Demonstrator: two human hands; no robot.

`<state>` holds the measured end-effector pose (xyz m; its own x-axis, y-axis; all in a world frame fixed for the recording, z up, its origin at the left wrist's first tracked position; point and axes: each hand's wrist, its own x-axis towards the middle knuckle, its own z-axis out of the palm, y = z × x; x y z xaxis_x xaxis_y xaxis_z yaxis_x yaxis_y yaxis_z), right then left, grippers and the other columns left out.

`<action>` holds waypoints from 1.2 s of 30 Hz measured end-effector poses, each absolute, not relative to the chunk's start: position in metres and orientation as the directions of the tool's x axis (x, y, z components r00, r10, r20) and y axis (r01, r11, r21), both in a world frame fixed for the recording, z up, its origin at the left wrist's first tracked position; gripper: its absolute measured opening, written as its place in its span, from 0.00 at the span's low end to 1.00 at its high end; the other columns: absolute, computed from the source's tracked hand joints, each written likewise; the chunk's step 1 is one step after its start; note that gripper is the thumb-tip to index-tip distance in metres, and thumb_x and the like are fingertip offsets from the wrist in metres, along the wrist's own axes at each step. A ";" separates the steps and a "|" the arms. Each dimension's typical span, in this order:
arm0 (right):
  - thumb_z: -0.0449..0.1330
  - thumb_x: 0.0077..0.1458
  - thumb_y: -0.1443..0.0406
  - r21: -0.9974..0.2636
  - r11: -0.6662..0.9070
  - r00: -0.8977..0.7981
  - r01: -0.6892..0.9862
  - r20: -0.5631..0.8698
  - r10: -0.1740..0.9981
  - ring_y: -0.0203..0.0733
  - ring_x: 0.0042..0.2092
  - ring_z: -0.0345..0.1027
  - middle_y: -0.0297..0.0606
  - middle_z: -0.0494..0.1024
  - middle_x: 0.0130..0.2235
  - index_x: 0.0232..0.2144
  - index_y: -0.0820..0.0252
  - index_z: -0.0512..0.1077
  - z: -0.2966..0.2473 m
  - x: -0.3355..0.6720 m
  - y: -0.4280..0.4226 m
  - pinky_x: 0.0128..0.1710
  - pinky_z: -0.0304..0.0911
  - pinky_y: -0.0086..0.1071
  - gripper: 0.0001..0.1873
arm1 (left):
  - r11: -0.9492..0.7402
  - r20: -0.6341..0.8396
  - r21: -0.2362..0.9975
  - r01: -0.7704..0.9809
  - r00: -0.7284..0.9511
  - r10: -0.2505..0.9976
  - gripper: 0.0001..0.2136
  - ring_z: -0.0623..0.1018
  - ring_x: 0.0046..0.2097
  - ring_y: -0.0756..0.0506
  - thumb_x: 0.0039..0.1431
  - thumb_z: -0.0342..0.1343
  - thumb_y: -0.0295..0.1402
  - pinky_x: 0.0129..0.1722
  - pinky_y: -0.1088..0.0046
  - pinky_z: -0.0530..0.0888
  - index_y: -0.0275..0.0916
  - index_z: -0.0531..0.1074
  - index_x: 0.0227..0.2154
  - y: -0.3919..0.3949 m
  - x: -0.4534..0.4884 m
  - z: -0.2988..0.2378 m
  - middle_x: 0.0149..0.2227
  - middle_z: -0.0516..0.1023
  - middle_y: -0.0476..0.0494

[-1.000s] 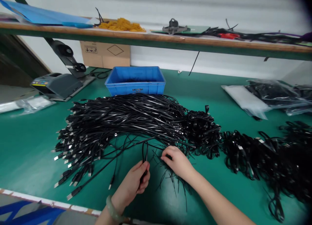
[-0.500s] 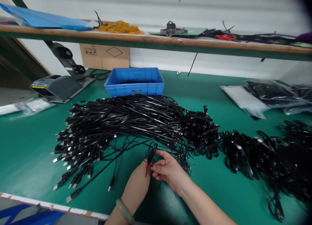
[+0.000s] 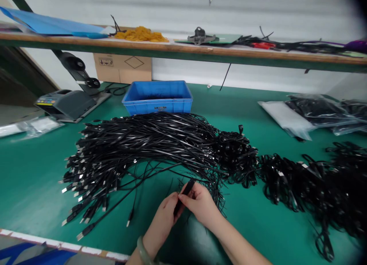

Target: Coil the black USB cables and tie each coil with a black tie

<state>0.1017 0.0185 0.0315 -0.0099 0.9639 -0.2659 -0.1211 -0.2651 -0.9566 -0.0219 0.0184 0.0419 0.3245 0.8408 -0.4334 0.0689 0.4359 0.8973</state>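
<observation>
Head view, looking forward and down across a green-topped work counter (image 3: 34,188).

Left hand: the left hand (image 3: 162,219), with a pale green bangle (image 3: 142,254) on its wrist, sits at lower centre of the frame, fingers curled and closed on the lower end of the held cable.

Right hand: the right hand (image 3: 200,204) sits just beside the left, its thumb and fingers pinching the upper part of the same cable, the two hands nearly touching.

Held thing: a flat black cable section (image 3: 185,194) stands tilted between both hands, at lower centre of the frame.

Cable pile: a large heap of black flat cables with metal USB plugs (image 3: 143,150) fills the middle of the frame, just above the hands; loose strands trail down beside them, and one plug (image 3: 83,231) lies at its lower left.

Right side: tangled black cable coils (image 3: 298,184) spread along the counter, with black cables in clear plastic bags (image 3: 315,110) behind them.

Back of counter: a blue plastic crate (image 3: 157,105) stands just behind the heap, and a grey tape dispenser (image 3: 64,104) sits at left.

Shelf: a wooden shelf (image 3: 183,48) crosses the top of the frame, carrying yellow rubber bands (image 3: 140,35) and a blue folder (image 3: 48,26).
</observation>
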 end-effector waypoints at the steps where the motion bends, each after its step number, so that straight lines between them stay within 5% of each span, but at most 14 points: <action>1: 0.62 0.42 0.66 -0.974 -0.215 -0.041 -0.073 -0.213 0.976 0.29 0.21 0.55 0.25 0.63 0.17 0.22 0.60 0.67 0.032 0.104 0.017 0.20 0.51 0.24 0.06 | 0.472 -0.458 0.880 0.053 0.351 0.816 0.13 0.59 0.21 0.51 0.55 0.43 0.40 0.19 0.76 0.57 0.40 0.59 0.19 0.020 -0.022 0.043 0.18 0.59 0.53; 7: 0.57 0.46 0.71 -0.996 -0.081 -0.286 0.031 -0.086 0.954 0.35 0.30 0.67 0.31 0.72 0.27 0.28 0.59 0.71 0.042 0.120 0.018 0.30 0.61 0.28 0.05 | 0.572 -0.507 0.820 -0.007 0.453 0.733 0.15 0.56 0.20 0.54 0.48 0.52 0.46 0.17 0.79 0.50 0.37 0.63 0.21 0.026 -0.029 0.047 0.19 0.58 0.54; 11: 0.59 0.42 0.72 -0.968 -0.252 -0.368 0.014 -0.239 0.898 0.38 0.32 0.69 0.32 0.76 0.29 0.38 0.57 0.73 0.048 0.128 0.022 0.33 0.64 0.30 0.17 | 0.558 -0.502 0.830 -0.005 0.428 0.752 0.18 0.54 0.19 0.56 0.44 0.58 0.47 0.17 0.78 0.48 0.35 0.66 0.18 0.030 -0.033 0.042 0.18 0.57 0.55; 14: 0.60 0.40 0.72 -0.940 -0.323 -0.263 0.105 -0.340 0.903 0.37 0.26 0.67 0.31 0.75 0.24 0.33 0.59 0.75 0.051 0.127 0.024 0.27 0.63 0.29 0.13 | 0.524 -0.477 0.851 -0.031 0.371 0.797 0.19 0.54 0.19 0.56 0.42 0.60 0.49 0.18 0.78 0.49 0.35 0.67 0.18 0.029 -0.031 0.038 0.17 0.57 0.56; 17: 0.58 0.45 0.71 -0.934 -0.109 -0.138 0.340 -0.164 0.977 0.36 0.27 0.66 0.33 0.74 0.24 0.23 0.59 0.74 0.054 0.125 0.024 0.29 0.61 0.28 0.05 | 0.487 -0.442 0.868 -0.100 0.293 0.848 0.20 0.57 0.21 0.55 0.43 0.58 0.51 0.19 0.79 0.54 0.37 0.67 0.22 0.023 -0.024 0.034 0.19 0.59 0.56; 20: 0.53 0.52 0.70 -0.783 0.162 -0.158 0.601 0.083 0.984 0.37 0.32 0.66 0.35 0.74 0.28 0.25 0.58 0.73 0.055 0.124 0.022 0.34 0.60 0.29 0.10 | 0.532 -0.467 0.835 -0.144 0.327 0.821 0.23 0.64 0.22 0.52 0.49 0.47 0.56 0.18 0.78 0.57 0.38 0.66 0.24 0.017 -0.018 0.032 0.21 0.66 0.51; 23: 0.50 0.54 0.71 -0.632 0.228 -0.197 0.741 0.120 0.973 0.39 0.33 0.65 0.38 0.73 0.30 0.28 0.58 0.73 0.052 0.125 0.019 0.35 0.59 0.30 0.11 | 0.558 -0.458 0.818 -0.140 0.428 0.779 0.29 0.66 0.21 0.49 0.50 0.38 0.60 0.15 0.77 0.55 0.36 0.68 0.23 0.018 -0.021 0.034 0.21 0.68 0.45; 28: 0.54 0.49 0.74 -0.852 0.194 -0.273 0.486 0.063 0.960 0.35 0.31 0.65 0.32 0.71 0.26 0.24 0.58 0.71 0.055 0.124 0.017 0.32 0.59 0.26 0.10 | 0.372 -0.365 0.928 0.017 0.237 0.900 0.14 0.59 0.21 0.52 0.52 0.49 0.43 0.18 0.77 0.54 0.38 0.74 0.30 0.029 -0.037 0.045 0.22 0.62 0.52; 33: 0.55 0.48 0.71 -0.931 0.068 -0.068 0.358 0.047 0.997 0.36 0.29 0.62 0.32 0.69 0.24 0.22 0.58 0.70 0.051 0.123 0.021 0.29 0.57 0.28 0.07 | 0.346 -0.378 0.925 0.155 0.440 0.815 0.09 0.59 0.22 0.52 0.46 0.49 0.29 0.20 0.77 0.56 0.37 0.74 0.19 0.024 -0.033 0.057 0.20 0.59 0.52; 36: 0.55 0.45 0.71 -0.944 -0.011 -0.050 0.329 -0.029 0.998 0.36 0.28 0.60 0.32 0.68 0.23 0.20 0.59 0.69 0.042 0.122 0.019 0.29 0.54 0.29 0.06 | 0.159 -0.226 0.971 0.178 0.475 0.850 0.12 0.65 0.28 0.49 0.46 0.48 0.25 0.28 0.75 0.63 0.39 0.78 0.26 0.021 -0.031 0.062 0.25 0.63 0.49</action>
<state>0.1219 0.0194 0.0423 -0.0503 0.9983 -0.0287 0.3291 -0.0106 -0.9442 -0.0312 0.0213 0.0616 0.4751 0.8504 -0.2259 0.1779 0.1586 0.9712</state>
